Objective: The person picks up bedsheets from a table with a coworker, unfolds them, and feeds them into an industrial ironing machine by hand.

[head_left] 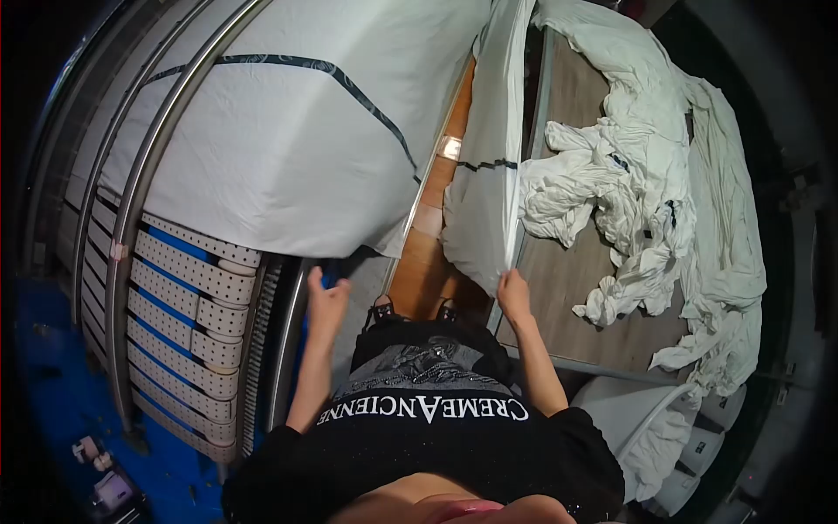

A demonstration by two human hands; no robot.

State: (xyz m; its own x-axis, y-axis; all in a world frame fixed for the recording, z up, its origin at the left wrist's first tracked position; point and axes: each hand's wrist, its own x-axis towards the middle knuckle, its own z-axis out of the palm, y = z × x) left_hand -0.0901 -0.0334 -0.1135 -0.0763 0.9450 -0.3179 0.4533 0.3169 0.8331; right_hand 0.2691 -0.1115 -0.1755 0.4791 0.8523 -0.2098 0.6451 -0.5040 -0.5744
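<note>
My right hand (513,295) pinches the lower corner of a hanging white cloth (485,210) with a dark stripe across it. The cloth stretches up and away from my fingers. Off to the left, my left hand (328,299) has its fingers apart and holds nothing. It is just below the near edge of a wide white sheet (323,157), which lies flat and has a dark patterned band. A small gap shows between that hand and the sheet.
Metal rails (140,188) and perforated belts (188,306) stand at the left. A wood-look table (567,301) on the right bears crumpled white cloths (646,148). Below it are pale bins (620,415). A brown floor strip (423,253) runs between the two sides.
</note>
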